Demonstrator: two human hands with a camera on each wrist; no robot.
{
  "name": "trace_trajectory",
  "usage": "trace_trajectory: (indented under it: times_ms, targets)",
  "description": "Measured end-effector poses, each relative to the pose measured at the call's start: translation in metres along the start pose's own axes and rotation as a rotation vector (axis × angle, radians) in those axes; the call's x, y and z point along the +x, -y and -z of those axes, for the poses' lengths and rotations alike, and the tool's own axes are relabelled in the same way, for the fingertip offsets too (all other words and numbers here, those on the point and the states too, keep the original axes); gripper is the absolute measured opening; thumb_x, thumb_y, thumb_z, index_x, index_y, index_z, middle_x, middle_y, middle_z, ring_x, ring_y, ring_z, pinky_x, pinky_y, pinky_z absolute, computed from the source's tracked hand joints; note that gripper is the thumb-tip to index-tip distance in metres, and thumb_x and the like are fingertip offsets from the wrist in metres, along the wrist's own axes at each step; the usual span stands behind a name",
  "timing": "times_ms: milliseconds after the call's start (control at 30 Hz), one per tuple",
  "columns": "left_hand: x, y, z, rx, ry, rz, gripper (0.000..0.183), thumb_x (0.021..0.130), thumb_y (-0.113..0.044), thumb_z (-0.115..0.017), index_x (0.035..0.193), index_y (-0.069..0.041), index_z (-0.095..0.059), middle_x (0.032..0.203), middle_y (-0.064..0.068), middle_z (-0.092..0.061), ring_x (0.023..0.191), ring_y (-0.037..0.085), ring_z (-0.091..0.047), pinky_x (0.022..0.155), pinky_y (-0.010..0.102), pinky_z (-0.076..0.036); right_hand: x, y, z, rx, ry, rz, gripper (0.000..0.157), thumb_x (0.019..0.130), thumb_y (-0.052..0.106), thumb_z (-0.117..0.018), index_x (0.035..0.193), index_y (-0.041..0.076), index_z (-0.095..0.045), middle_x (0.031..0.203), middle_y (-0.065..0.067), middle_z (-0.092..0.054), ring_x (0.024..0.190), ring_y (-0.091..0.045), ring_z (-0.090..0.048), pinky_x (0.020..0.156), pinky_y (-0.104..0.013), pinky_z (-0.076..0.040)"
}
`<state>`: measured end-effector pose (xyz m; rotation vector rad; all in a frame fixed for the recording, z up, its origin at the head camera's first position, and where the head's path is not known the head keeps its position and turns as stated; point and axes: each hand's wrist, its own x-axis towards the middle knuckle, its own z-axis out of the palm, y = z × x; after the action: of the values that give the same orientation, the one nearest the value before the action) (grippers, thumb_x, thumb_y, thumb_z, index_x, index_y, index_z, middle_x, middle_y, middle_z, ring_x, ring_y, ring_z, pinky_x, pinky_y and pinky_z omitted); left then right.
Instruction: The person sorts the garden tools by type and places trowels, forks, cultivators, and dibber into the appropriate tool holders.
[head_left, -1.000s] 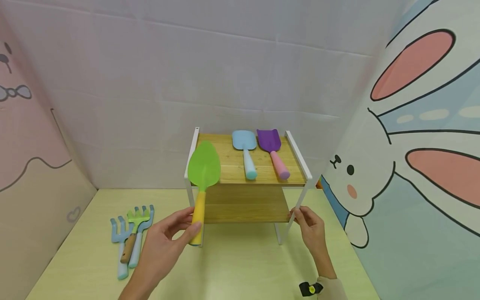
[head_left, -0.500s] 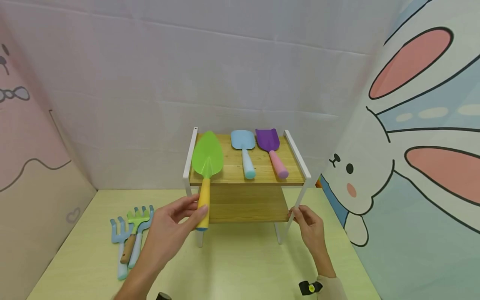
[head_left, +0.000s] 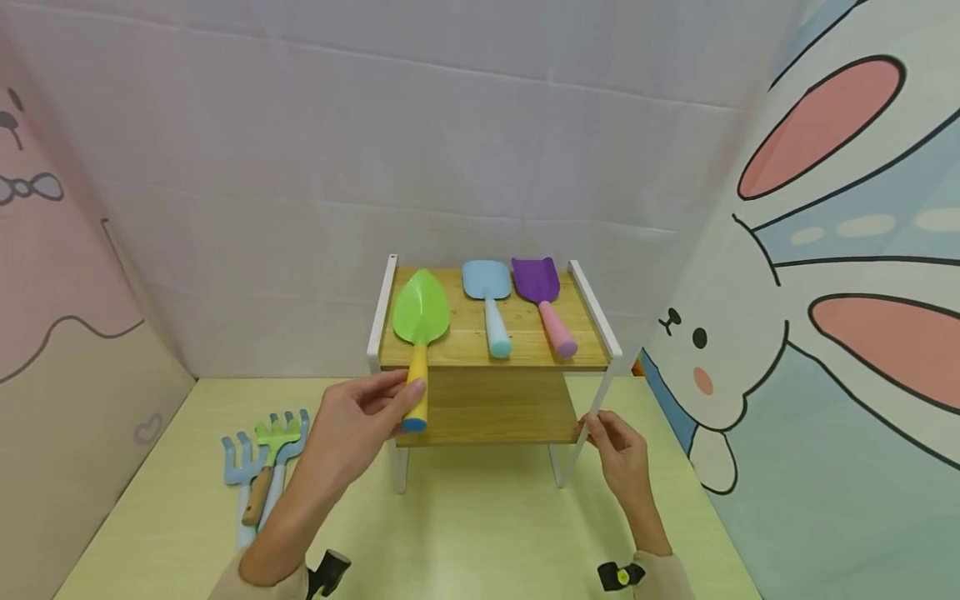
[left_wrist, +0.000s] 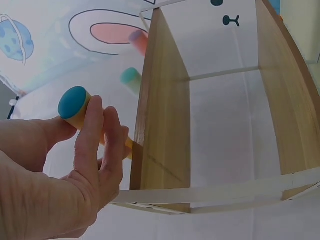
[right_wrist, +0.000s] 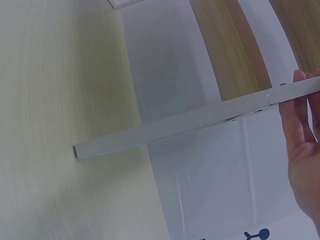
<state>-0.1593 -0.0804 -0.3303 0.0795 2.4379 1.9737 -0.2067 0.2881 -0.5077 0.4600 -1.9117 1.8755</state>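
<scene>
Trowel [head_left: 421, 307]: over rack [head_left: 492, 408], left end; axis front-to-back, handle [head_left: 418, 363] frontward.
Left hand [head_left: 358, 421], nearer: I see it pinching handle.
Right hand [head_left: 621, 460]: grips rack's right leg [head_left: 603, 392].

The head view looks forward and down over the desk [head_left: 487, 533], far enough off to take in its back edge and the whole shelf rack [head_left: 487, 408]. The left wrist view — close, turned sideways — looks between the rack's boards from their front left corners. The right wrist view, also close, shares the right front leg [right_wrist: 165, 129] with the head view.
</scene>
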Motion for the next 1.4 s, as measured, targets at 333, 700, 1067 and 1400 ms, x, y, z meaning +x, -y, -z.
trace_trajectory:
  times_ms: [333,700,1067,1400]
  targets:
    - [0.008,-0.013,0.001,-0.012,0.017,0.012,0.060,0.097,-0.043,-0.072,0.138,0.000,-0.063,0.124,0.016,-0.070,0.096,0.021,-0.074,0.081,0.028,-0.060,-0.001,0.001,-0.001,-0.006,-0.003,-0.009,0.015,0.104,-0.008,-0.052,0.104,-0.019,-0.062,0.095,-0.009,-0.072,0.090,-0.012,-0.073,0.086,-0.031,-0.059]
    - [0.018,-0.022,0.000,-0.097,0.057,0.023,0.054,0.101,-0.029,-0.070,0.142,0.004,-0.057,0.125,0.018,-0.069,0.101,0.024,-0.074,0.090,0.030,-0.058,-0.001,-0.001,0.000,0.003,-0.003,-0.004,0.015,0.104,-0.008,-0.052,0.104,-0.020,-0.061,0.096,-0.008,-0.072,0.090,-0.012,-0.073,0.086,-0.030,-0.059]
    - [0.020,-0.031,-0.004,-0.156,0.075,-0.008,0.057,0.103,-0.024,-0.066,0.147,0.007,-0.049,0.135,0.022,-0.063,0.118,0.029,-0.067,0.097,0.030,-0.053,-0.001,-0.003,0.001,0.024,0.017,0.016,0.016,0.104,-0.011,-0.049,0.105,-0.022,-0.060,0.096,-0.009,-0.072,0.091,-0.013,-0.073,0.086,-0.030,-0.059]
    - [0.031,-0.030,-0.011,-0.068,0.043,-0.041,0.052,0.106,-0.021,-0.061,0.148,0.007,-0.049,0.134,0.021,-0.064,0.124,0.030,-0.064,0.102,0.036,-0.052,-0.001,-0.001,-0.001,0.024,0.011,-0.002,0.016,0.104,-0.009,-0.051,0.105,-0.021,-0.060,0.097,-0.007,-0.072,0.091,-0.013,-0.073,0.087,-0.030,-0.059]
